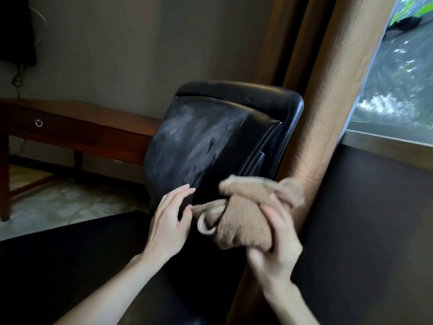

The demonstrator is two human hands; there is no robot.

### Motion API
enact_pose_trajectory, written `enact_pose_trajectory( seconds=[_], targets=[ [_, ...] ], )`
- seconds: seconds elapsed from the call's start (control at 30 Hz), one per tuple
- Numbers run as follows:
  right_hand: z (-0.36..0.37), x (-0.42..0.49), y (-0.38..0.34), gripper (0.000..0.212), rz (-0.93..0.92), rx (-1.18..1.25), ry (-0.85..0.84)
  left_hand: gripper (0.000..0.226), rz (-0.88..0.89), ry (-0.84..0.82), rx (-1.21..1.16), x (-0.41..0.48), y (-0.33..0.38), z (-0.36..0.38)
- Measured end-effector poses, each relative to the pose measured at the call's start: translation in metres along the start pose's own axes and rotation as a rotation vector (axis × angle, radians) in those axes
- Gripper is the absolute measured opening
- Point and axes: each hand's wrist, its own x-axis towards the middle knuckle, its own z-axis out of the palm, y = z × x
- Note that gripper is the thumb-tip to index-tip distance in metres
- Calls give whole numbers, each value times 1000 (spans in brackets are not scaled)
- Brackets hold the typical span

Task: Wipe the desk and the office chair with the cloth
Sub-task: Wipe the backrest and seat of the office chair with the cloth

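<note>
One black leather office chair (210, 137), backrest smeared grey; right hand (276, 240) gripping tan cloth (246, 216), left hand (168, 221) relaxed, apparently touching leather. Wooden table (93, 120), brown curtain (328, 90) behind.

Tan ribbed curtain (328, 113) hung in heavy folds, top to bottom, right of centre. Window (398, 90) just beside it at far right; wet-looking grey ground and green foliage (419, 5) outside, blurred. Pale wooden sill (386, 146) ran under the glass, dark panel (375, 219) below that. Plain grey wall (128, 43) behind. Black flat object (14, 29) mounted top left, thin cable (17, 80) dangling from it. Pale mottled floor (58, 202) at lower left.
</note>
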Motion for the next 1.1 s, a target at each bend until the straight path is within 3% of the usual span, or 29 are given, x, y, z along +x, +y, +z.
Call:
enact_pose_trajectory(
  seconds=[0.07,0.17,0.27,0.37,0.47,0.57,0.63,0.77,0.9,1.1],
  targets=[
    [-3,67,-10,63,-98,-121,-16,38,17,62,-47,15,13,-2],
    [6,153,-32,69,-80,-316,-116,38,-16,66,-102,34,29,-5],
    [27,196,-42,55,-17,-600,-356,37,-95,15,-134,42,33,-4],
    [50,182,-52,36,-48,-922,-557,28,-122,47,-124,43,23,0],
    [57,142,-65,26,-144,-889,-668,24,-202,134,-149,43,4,3],
    [57,135,-67,33,-252,-839,-929,25,-243,162,-194,41,-13,2],
    [58,159,-62,37,-273,-840,-915,24,-233,162,-230,41,-19,-3],
    [63,229,-41,43,-370,-895,-665,28,-235,180,-274,48,-34,-18],
    [73,266,-16,80,-121,-1035,-883,30,-329,189,-323,55,-53,-28],
    [88,231,-1,66,-203,-950,-884,33,-459,223,-359,46,-83,-25]
  ],
)
